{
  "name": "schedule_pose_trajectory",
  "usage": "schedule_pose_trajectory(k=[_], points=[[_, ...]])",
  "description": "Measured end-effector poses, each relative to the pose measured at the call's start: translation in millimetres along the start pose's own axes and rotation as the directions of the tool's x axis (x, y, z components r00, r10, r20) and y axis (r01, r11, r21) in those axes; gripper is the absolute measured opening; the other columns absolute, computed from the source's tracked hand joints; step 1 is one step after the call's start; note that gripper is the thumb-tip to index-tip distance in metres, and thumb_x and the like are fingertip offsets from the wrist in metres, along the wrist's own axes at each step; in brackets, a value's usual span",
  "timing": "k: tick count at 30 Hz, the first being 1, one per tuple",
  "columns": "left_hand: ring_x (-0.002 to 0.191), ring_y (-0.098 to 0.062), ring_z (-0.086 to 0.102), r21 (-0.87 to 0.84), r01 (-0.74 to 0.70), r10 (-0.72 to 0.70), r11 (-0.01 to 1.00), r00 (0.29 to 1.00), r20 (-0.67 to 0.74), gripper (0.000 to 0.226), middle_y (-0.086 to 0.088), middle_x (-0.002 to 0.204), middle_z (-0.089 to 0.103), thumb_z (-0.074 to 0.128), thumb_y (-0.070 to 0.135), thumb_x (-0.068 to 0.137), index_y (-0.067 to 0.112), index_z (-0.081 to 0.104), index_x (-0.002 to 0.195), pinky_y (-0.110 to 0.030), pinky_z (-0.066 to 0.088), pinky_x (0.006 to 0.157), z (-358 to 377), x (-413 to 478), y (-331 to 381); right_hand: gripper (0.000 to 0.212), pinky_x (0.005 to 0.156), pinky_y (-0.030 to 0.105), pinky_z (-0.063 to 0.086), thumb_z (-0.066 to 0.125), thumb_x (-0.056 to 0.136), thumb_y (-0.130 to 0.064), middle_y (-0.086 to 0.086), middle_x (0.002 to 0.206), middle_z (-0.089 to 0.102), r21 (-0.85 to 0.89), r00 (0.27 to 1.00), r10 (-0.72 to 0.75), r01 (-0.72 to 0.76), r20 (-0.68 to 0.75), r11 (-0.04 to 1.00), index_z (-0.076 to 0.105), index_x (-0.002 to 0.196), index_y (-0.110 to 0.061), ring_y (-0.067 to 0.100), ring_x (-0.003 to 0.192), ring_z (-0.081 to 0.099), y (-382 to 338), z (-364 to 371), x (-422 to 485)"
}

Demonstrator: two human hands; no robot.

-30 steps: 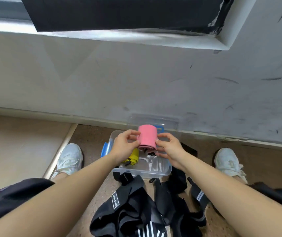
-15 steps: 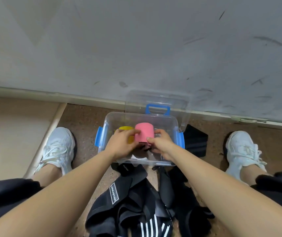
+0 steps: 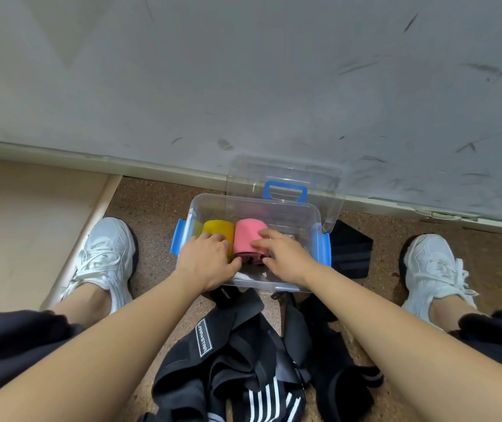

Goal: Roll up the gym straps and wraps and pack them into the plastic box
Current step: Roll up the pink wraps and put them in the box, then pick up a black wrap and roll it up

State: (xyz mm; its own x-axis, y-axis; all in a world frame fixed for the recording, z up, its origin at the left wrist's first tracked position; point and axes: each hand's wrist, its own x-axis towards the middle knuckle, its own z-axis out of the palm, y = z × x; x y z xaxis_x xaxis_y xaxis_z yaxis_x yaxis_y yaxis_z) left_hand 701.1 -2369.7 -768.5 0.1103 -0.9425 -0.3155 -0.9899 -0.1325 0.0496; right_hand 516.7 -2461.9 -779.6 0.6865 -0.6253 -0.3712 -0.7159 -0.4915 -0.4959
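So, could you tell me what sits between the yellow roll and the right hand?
The pink roll, beside the yellow roll, with the right hand holding it; the head view shows this.

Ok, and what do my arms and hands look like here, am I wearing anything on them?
The left arm and right arm are bare, with no sleeves in view. The left hand and right hand have no gloves, and no watch, bracelet or ring shows on the parts that can be seen.
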Motion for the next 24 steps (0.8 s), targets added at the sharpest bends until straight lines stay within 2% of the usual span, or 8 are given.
schedule_pose_trajectory(k=[2,4,6,9,13,16,21,24], points=[[0.122,-0.027,0.057,-0.018,0.01,-0.009,1.0,1.0,0.012,0.076,0.0,0.134,0.064,0.018,0.07,0.085,0.022,0.068,0.117,-0.04,0.049,0.096,-1,-4,0,0.057,0.122,0.041,0.025,0.055,0.101,-0.013,-0.005,0.168,0.021,-0.031,0.997,-0.011,0.013,0.075,0.999,0.041,0.154,-0.03,0.026,0.151,0.029,-2,-1,1],[0.129,-0.03,0.053,-0.063,0.003,0.0,0.998,0.998,0.058,0.085,-0.001,0.143,0.059,0.012,0.073,0.08,0.027,0.061,0.132,-0.042,0.048,0.101,-2,-7,0,0.065,0.122,0.045,0.03,0.05,0.101,-0.008,-0.009,0.17,0.012,-0.077,0.989,-0.004,0.016,0.15,0.997,0.033,0.157,-0.035,0.026,0.153,0.026,-1,-3,2],[0.139,-0.034,0.042,-0.059,-0.028,0.034,0.998,0.993,0.111,0.073,-0.003,0.157,0.045,0.022,0.073,0.091,0.039,0.039,0.152,-0.045,0.044,0.107,0,-8,0,0.072,0.121,0.049,0.03,0.044,0.099,-0.003,-0.013,0.17,0.004,-0.147,0.974,0.024,0.01,0.227,0.989,0.027,0.158,-0.041,0.029,0.154,0.02,0,-9,2],[0.142,-0.04,0.033,-0.022,-0.05,0.053,0.998,0.984,0.172,0.063,-0.001,0.165,0.031,0.026,0.07,0.097,0.051,0.019,0.157,-0.048,0.041,0.108,1,-7,-1,0.069,0.123,0.052,0.023,0.042,0.099,-0.002,-0.01,0.17,0.011,-0.149,0.972,0.015,0.021,0.234,0.989,0.031,0.157,-0.038,0.031,0.153,0.018,-3,-18,0],[0.14,-0.039,0.031,-0.007,-0.048,0.048,0.999,0.977,0.209,0.06,0.0,0.164,0.031,0.028,0.066,0.097,0.052,0.024,0.155,-0.048,0.042,0.107,-4,-3,2,0.051,0.112,0.047,0.041,0.047,0.099,-0.01,-0.002,0.155,0.045,-0.177,0.997,-0.031,0.043,0.066,0.983,0.05,0.148,-0.027,0.027,0.138,0.045,2,-27,-8],[0.14,-0.036,0.033,0.0,-0.032,0.032,0.999,0.979,0.203,0.062,0.001,0.162,0.034,0.028,0.065,0.095,0.048,0.031,0.155,-0.047,0.043,0.105,-6,-5,3,0.05,0.11,0.048,0.04,0.047,0.102,-0.023,-0.006,0.162,0.035,-0.35,0.981,-0.01,0.078,0.193,0.933,0.044,0.151,-0.031,0.03,0.14,0.039,1,-26,-15],[0.136,-0.032,0.037,-0.017,-0.016,0.019,1.0,0.982,0.189,0.072,0.004,0.158,0.039,0.021,0.066,0.084,0.043,0.041,0.15,-0.045,0.047,0.101,-9,-8,4,0.06,0.118,0.053,0.021,0.038,0.106,-0.028,-0.01,0.171,0.008,-0.461,0.932,0.062,0.118,0.357,0.88,0.015,0.161,-0.037,0.036,0.152,0.015,-7,-26,-12],[0.139,-0.032,0.034,-0.018,-0.027,0.03,0.999,0.98,0.196,0.062,0.005,0.162,0.035,0.032,0.062,0.094,0.043,0.039,0.152,-0.045,0.045,0.103,-8,-6,4,0.057,0.114,0.051,0.026,0.041,0.104,-0.028,-0.008,0.169,0.016,-0.496,0.95,0.015,0.149,0.311,0.855,0.026,0.158,-0.035,0.035,0.147,0.022,-5,-32,-16]])
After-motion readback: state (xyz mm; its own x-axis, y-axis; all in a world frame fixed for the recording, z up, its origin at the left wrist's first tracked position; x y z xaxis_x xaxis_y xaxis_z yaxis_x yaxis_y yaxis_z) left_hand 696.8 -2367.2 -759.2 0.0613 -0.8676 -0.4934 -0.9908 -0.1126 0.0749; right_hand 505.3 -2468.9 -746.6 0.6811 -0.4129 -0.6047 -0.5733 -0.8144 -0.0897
